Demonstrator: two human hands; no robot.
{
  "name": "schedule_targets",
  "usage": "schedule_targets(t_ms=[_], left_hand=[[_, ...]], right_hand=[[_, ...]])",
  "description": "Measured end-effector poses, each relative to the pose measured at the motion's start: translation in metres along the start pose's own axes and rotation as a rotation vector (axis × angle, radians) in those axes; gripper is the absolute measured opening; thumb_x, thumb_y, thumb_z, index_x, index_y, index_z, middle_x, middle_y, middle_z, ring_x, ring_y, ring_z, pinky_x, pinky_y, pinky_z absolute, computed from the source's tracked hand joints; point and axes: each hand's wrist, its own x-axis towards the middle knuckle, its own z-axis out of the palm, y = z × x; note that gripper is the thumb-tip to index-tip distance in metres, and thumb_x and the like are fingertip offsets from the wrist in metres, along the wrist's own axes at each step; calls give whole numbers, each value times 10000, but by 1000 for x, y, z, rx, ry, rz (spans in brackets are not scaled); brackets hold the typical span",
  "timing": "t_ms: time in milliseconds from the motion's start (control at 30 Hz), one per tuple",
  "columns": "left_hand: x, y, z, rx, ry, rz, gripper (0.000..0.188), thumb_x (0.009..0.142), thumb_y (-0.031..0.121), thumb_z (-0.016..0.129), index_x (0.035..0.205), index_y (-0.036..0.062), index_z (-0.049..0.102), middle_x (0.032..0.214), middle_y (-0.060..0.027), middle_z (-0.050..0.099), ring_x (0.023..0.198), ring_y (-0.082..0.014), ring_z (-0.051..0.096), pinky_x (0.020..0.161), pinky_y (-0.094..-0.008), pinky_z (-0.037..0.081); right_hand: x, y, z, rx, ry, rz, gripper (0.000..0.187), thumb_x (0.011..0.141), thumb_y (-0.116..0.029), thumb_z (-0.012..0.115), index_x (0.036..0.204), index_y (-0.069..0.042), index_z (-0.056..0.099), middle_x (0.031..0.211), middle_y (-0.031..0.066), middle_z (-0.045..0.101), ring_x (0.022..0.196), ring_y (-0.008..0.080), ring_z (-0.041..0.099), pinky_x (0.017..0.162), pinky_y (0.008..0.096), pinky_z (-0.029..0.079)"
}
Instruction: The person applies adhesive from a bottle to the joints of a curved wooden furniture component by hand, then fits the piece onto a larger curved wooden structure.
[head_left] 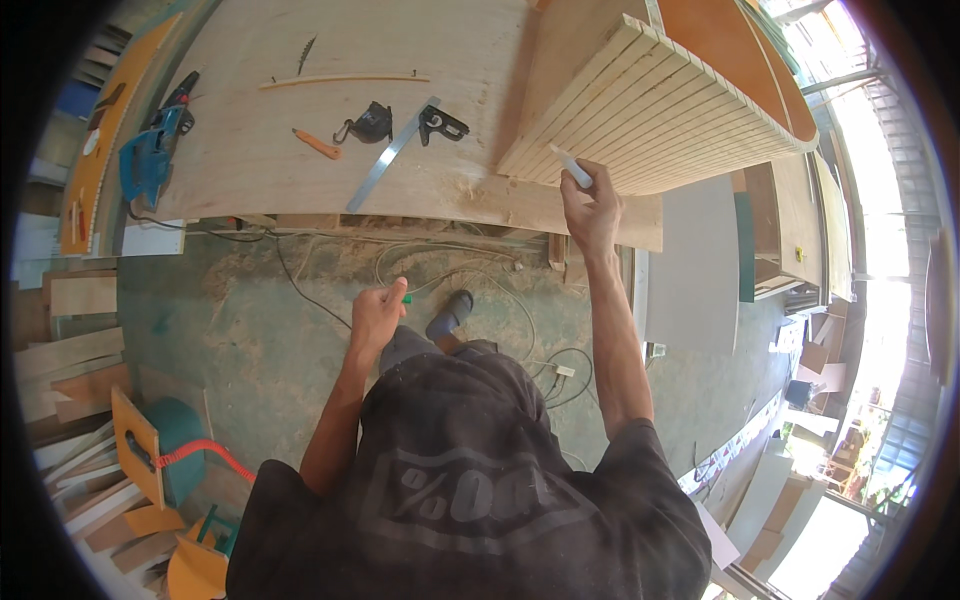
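Note:
My right hand (pixel 595 208) is closed around a slim white glue bottle (pixel 577 171), its pointed nozzle aimed up and to the left. The nozzle is close to the lower left part of a curved wooden panel (pixel 650 115) scored with many parallel cuts; whether it touches cannot be told. That panel forms the side of a plywood piece standing on the workbench (pixel 240 185). Lower left, in front of the bench, my left hand (pixel 375 315) is closed, with a small green cap (pixel 407 299) showing at its fingertips. Its other fingers are partly hidden.
On the bench lie a combination square (pixel 392 157), a black tape measure (pixel 371 123), an orange-handled tool (pixel 317 145), a thin wood strip (pixel 345 80) and a blue jigsaw (pixel 148 165). Cables (pixel 500 275) run over the dusty floor. Wood offcuts (pixel 85 375) are stacked at the left.

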Motion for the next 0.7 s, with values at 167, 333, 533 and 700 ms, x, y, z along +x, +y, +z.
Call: schedule_targets(t_ms=[167, 333, 533, 700], left_hand=[[1, -2, 3, -6, 6, 15, 628, 1017, 504, 581, 627, 12, 598, 527, -14, 466, 522, -112, 459, 534, -330, 361], [-1, -6, 6, -29, -4, 3, 624, 1020, 497, 580, 627, 13, 591, 527, -11, 446, 520, -104, 444, 531, -333, 355], [-2, -9, 5, -2, -9, -15, 626, 1014, 493, 571, 633, -1, 617, 533, -54, 503, 532, -147, 501, 560, -360, 398], [-2, -14, 3, 5, 5, -17, 637, 1011, 507, 567, 633, -2, 632, 531, -74, 527, 533, -163, 530, 567, -367, 418]], right_hand=[[-6, 9, 7, -28, -29, -9, 231, 898, -115, 740, 1093, -11, 672, 965, 156, 756, 893, 242, 757, 680, 335, 598], [-14, 25, 17, -51, -65, -7, 237, 904, -144, 751, 1082, -7, 676, 950, 162, 752, 884, 251, 746, 736, 362, 581], [-18, 35, 29, -82, -72, -41, 232, 908, -134, 744, 1082, -1, 667, 954, 176, 747, 875, 280, 746, 727, 375, 579], [-18, 29, 32, -127, -68, -92, 220, 901, -118, 745, 1067, -3, 656, 933, 187, 731, 864, 319, 738, 711, 380, 577]])
